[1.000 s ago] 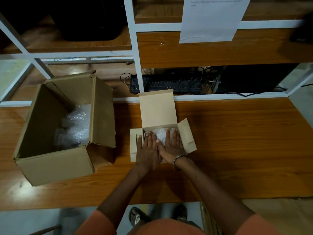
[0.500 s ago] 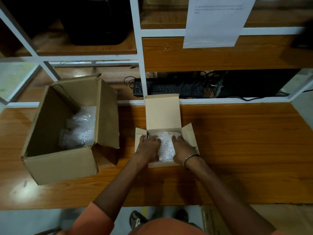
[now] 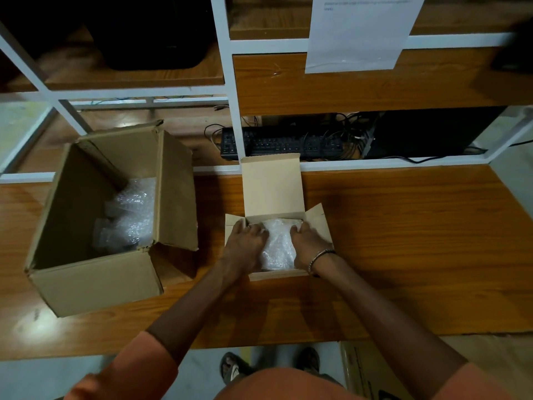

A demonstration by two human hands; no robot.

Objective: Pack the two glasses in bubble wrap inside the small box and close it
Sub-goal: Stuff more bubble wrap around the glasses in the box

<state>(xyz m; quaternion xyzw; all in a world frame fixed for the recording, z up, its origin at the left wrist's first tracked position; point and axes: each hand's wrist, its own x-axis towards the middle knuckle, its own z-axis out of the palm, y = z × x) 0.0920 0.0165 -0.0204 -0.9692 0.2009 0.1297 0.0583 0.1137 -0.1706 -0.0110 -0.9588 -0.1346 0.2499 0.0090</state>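
Note:
The small cardboard box point(image 3: 277, 275) sits at the middle of the wooden table, with its lid point(image 3: 272, 186) standing up at the back and its side flaps point(image 3: 318, 223) spread out. A white bubble wrap bundle point(image 3: 278, 246) fills the box; no glass shows through it. My left hand point(image 3: 245, 246) curls over the bundle's left side, fingers down between wrap and box wall. My right hand point(image 3: 308, 245), with a bracelet on its wrist, holds the bundle's right side the same way.
A large open cardboard box point(image 3: 95, 281) stands at the left with more bubble wrap point(image 3: 129, 217) inside. Behind the table a white shelf frame point(image 3: 230, 90) holds a black keyboard point(image 3: 282, 142) and cables. A paper sheet point(image 3: 357, 30) hangs above.
My hands lay flat and close together on top of the bundle; they have moved apart to its left and right sides, uncovering the wrap in the middle.

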